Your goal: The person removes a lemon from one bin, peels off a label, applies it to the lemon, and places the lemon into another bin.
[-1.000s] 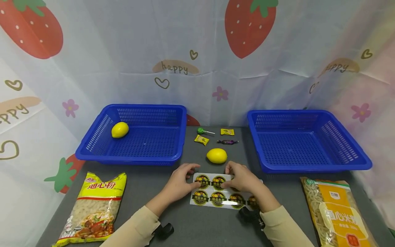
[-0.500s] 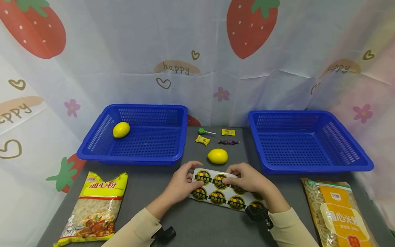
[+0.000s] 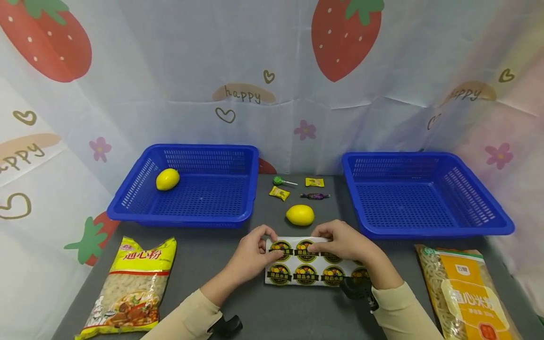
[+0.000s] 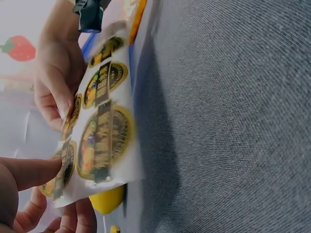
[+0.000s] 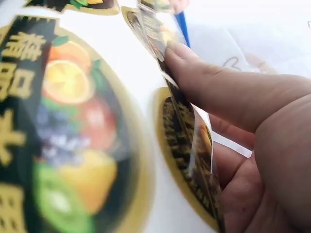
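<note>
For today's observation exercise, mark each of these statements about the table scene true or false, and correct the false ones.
1. Both hands hold the sticker sheet. True: the left hand and right hand pinch its top edge.
2. A lemon lies in the right basket. False: the right basket holds nothing visible; one lemon lies in the left basket.
3. A second lemon sits on the table between the baskets. True.
4. The sheet carries square red stickers. False: they are round, dark with yellow rims.
5. A yellow noodle bag lies in front of the left basket. True.
</note>
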Motion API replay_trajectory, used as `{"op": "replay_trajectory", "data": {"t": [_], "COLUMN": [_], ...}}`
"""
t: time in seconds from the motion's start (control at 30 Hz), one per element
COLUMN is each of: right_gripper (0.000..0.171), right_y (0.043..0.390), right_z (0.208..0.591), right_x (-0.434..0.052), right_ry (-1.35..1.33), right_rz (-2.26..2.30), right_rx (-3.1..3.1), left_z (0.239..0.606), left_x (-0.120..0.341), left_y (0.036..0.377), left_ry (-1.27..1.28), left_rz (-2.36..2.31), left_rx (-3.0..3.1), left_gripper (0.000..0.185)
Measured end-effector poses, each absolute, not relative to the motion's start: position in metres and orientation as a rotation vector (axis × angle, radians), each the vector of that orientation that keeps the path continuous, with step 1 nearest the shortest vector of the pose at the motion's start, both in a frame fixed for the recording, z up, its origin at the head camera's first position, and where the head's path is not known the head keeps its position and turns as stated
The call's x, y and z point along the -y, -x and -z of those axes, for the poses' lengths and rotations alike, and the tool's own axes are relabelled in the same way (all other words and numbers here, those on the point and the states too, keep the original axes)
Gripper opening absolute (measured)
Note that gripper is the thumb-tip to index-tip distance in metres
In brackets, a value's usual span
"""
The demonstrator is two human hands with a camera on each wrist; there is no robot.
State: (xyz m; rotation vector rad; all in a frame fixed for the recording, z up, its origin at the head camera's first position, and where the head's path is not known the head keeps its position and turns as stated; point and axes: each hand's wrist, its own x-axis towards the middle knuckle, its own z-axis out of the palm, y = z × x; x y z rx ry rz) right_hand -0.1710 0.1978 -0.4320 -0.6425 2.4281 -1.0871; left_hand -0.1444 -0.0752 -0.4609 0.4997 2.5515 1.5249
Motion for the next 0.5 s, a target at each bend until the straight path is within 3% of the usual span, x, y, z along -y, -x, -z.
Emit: {"op": "replay_trajectory", "data": {"t": [0.17,0.5], "right_gripper": [0.016,0.021], "right_y": [0.175,0.189], "right_z": [0.433,0.455], "right_x": [-0.198,-0.196], "right_ry": [0.603,0.524], "right_rz": [1.064,1.017], "right_rx": [-2.439,-2.489], "left_z": [0.461,0.461], "left_x": [0.076,0.076], "left_y": [0.144,0.143], "left_ry": [-0.548,-0.537], "left_rz": [-1.514,-1.417], "left_rx": [-2.58,-2.679], "left_gripper": [0.017,0.023]}}
